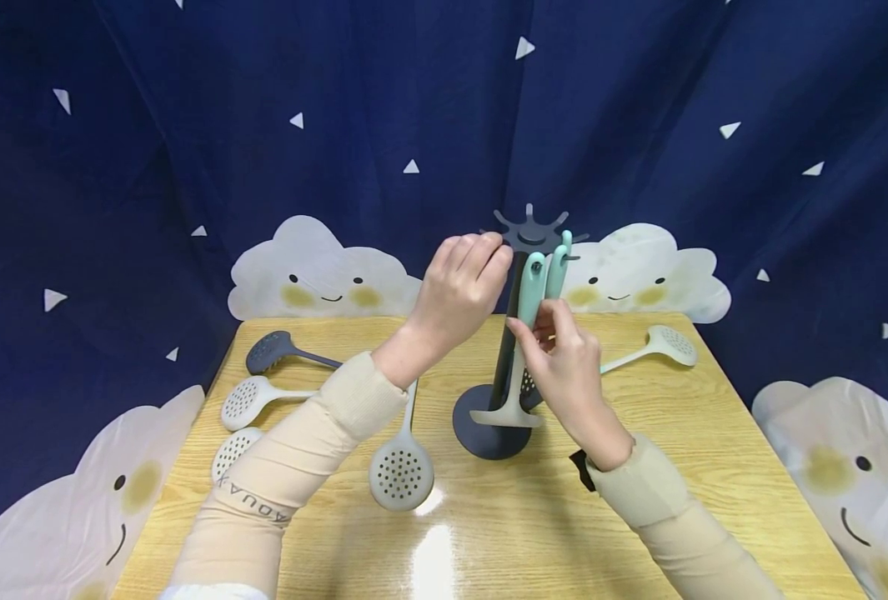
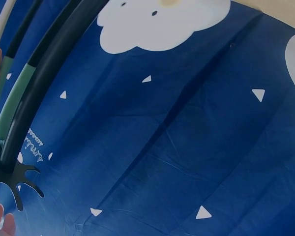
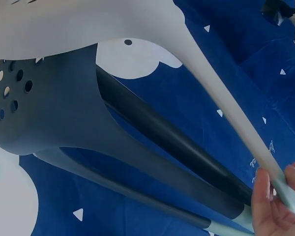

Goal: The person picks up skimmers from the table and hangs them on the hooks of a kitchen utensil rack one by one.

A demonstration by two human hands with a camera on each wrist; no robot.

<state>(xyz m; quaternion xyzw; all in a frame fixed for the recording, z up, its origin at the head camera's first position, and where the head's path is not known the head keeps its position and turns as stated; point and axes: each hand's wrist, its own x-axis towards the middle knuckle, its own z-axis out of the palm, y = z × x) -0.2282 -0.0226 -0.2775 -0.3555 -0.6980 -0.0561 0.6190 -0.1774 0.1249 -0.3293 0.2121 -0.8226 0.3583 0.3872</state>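
Note:
A dark utensil stand (image 1: 492, 437) with a round base and a spoked top stands on the table. My left hand (image 1: 464, 279) grips the left side of its top, fingers curled; in the left wrist view only fingertips (image 2: 9, 223) show beside the spokes. With thumb and fingers, my right hand (image 1: 567, 358) pinches the mint handle of a light grey skimmer (image 3: 219, 101). This skimmer hangs upright in front of the pole, head down, its handle end near the spokes; whether it is hooked I cannot tell. Behind it hang a dark perforated skimmer (image 3: 49, 108) and another dark-shafted utensil (image 3: 137, 199).
On the wooden table's left lie a dark utensil (image 1: 267, 354) and two light skimmers (image 1: 243, 402), one partly behind my left sleeve. Another light skimmer (image 1: 401, 475) lies left of the base, and one more (image 1: 671, 346) at the right. A blue curtain (image 1: 383, 83) hangs behind.

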